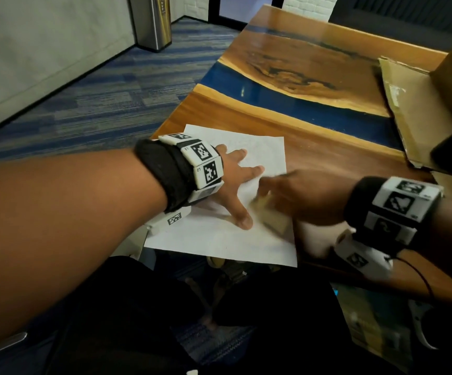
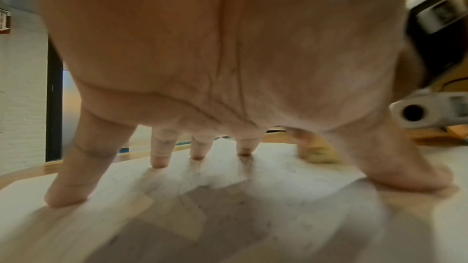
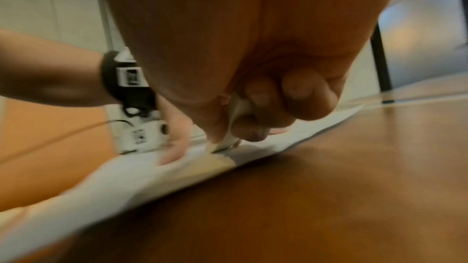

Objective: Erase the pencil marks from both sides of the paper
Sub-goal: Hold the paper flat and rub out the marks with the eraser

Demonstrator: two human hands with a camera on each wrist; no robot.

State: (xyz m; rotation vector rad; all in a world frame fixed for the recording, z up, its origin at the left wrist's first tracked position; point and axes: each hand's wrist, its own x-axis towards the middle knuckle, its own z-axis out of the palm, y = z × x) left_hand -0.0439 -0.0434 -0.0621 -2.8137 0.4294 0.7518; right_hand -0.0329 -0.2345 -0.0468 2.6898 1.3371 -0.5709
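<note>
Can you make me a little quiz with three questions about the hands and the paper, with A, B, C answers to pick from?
1. Where does the paper lie?
A. on the carpet
B. at the near edge of the table
C. inside the cardboard box

2. What colour is the stripe across the table?
A. blue
B. red
C. green

3. What is the left hand doing?
A. making a fist in the air
B. holding a pencil
C. pressing on the paper with spread fingers

Answers:
1 B, the sheet sits on the wood and sticks out a bit over the near edge.
2 A, a shiny blue band runs between the wooden parts.
3 C, the left wrist view shows the fingertips planted on the sheet, while the right hand rubs with the eraser.
</note>
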